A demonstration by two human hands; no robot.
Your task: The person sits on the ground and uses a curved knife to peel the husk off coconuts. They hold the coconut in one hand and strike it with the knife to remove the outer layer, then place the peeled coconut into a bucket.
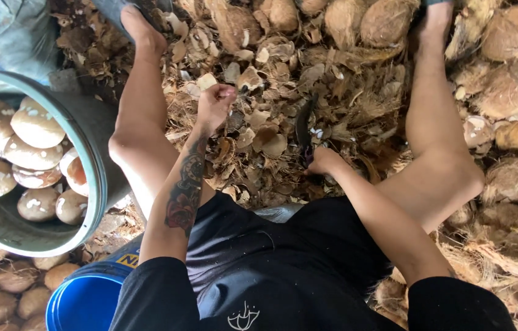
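A: What has the right hand (323, 162) got?

B: A dark blade (303, 125). The hand is closed round its handle, low between the person's knees, and the blade runs up and away from the knuckles over the litter of husk and shell pieces (259, 132). It looks narrow, slightly curved and nearly black; I can't make out the edge or the handle itself.

A: And the left hand (215, 107)?

B: Clenched into a fist, raised a little above the litter, left of the blade and apart from it. Something pale shows at the top of the fist, but I cannot tell whether it grips anything.

A: What surrounds them?

B: Brown, fibrous whole coconuts (387, 21) lie heaped along the top and down the right side. At the left stands a grey tub (96, 178) holding peeled coconuts (32, 125), pale tan with white patches. More peeled ones lie on the ground below it, beside a blue bucket (84, 303) at the bottom edge. The person sits with bare legs spread, in black shorts.
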